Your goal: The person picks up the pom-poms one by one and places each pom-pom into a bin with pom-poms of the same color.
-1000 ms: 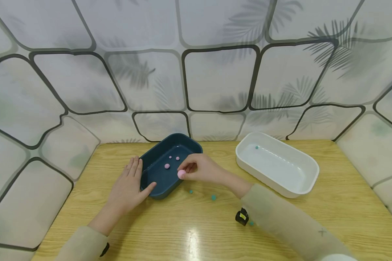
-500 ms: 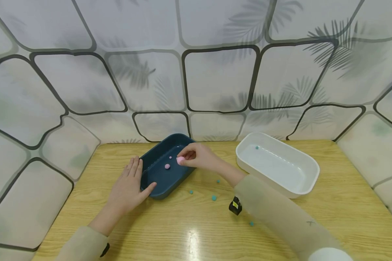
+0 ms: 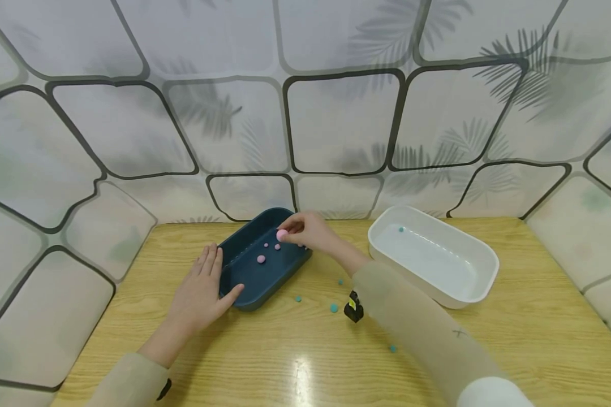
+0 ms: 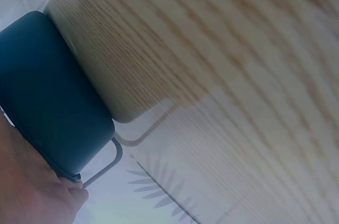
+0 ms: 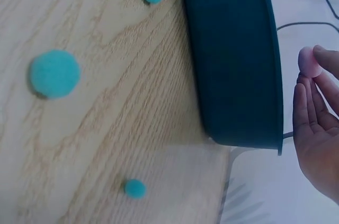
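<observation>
My right hand [image 3: 313,233] pinches a pink pom-pom [image 3: 282,235] between thumb and fingertips, over the far right part of a dark blue tub [image 3: 257,280]. In the right wrist view the same pom-pom shows above the tub's rim. Several smaller pink pom-poms, such as one [image 3: 261,259] near the middle, lie on the tub's floor. My left hand [image 3: 198,299] rests against the tub's left end, its fingers straight along the outside and the thumb over the near rim. Only part of that hand shows in the left wrist view.
A white tub [image 3: 427,257] stands at the right with a small teal pom-pom [image 3: 401,229] inside. Several teal pom-poms lie loose on the wooden table [image 3: 244,356], including a larger one [image 5: 54,73]. A patterned wall [image 3: 336,124] rises behind the table.
My right hand has carried the pink pom-pom away from me, from the near right rim to the tub's far right part. My left hand has stayed in place.
</observation>
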`<state>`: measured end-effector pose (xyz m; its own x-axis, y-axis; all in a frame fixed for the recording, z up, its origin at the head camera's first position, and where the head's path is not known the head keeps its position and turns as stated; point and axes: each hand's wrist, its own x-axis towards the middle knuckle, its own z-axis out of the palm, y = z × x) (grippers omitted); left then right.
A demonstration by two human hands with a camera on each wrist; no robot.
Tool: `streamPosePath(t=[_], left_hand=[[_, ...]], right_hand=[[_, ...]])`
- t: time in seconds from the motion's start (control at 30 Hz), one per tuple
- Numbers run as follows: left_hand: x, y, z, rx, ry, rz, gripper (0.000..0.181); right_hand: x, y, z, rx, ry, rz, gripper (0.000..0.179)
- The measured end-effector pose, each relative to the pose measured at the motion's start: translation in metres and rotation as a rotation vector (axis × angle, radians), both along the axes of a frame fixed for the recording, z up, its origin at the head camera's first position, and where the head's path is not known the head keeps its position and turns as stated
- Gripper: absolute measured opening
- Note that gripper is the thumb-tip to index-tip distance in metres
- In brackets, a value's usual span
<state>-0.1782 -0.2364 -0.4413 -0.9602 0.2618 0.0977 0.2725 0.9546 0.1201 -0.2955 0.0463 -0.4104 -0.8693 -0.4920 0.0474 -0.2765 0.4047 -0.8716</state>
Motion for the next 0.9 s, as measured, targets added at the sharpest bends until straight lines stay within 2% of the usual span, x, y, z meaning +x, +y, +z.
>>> streamPosePath(t=[0.13, 0.33, 0.5, 0.7, 0.9], left_hand=[[-0.001, 0.000, -0.001, -0.002, -0.002, -0.001, 0.099], [-0.001, 0.000, -0.001, -0.011, 0.000, 0.000, 0.099], [0.000, 0.001, 0.001, -0.012, 0.012, -0.002, 0.097], [0.001, 0.001, 0.002, -0.018, 0.008, 0.003, 0.096], [0.001, 0.001, 0.002, -0.021, 0.009, 0.003, 0.096]], right_hand=[[-0.004, 0.001, -0.003, 0.032, -0.019, -0.034, 0.027], [-0.009, 0.001, -0.007, 0.091, 0.007, -0.083, 0.027], [-0.012, 0.001, -0.013, 0.075, 0.022, -0.062, 0.025], [-0.012, -0.001, -0.015, 0.124, 0.073, -0.048, 0.026], [-0.013, 0.000, -0.017, 0.122, 0.092, -0.033, 0.030]])
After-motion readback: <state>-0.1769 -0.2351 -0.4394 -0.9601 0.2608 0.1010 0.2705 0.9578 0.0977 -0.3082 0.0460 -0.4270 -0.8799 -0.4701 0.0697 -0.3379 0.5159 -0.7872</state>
